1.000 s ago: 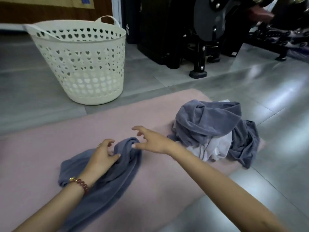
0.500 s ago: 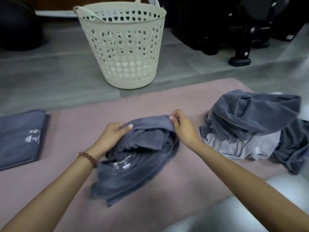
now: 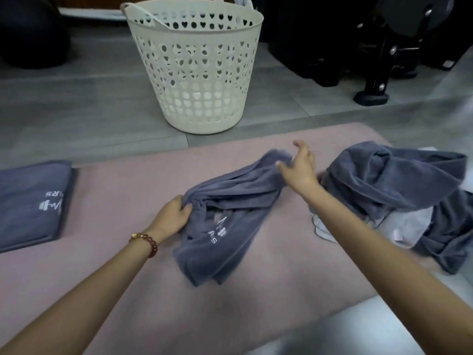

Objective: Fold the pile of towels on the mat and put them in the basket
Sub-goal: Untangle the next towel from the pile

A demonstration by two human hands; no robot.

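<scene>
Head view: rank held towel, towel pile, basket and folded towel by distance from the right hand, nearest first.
1. Held towel, touching the right hand.
2. Towel pile, just to its right.
3. Basket, ahead and left, beyond the mat.
4. Folded towel, far left mat edge.

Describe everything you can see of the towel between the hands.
The grey-blue towel looks like soft terry. It is bunched lengthwise and not yet folded, with white lettering partly showing. It lies diagonally on the pink mat, its far end raised. The left hand grips its near-left bunch. The right hand pinches the raised end, which is somewhat blurred.
</scene>
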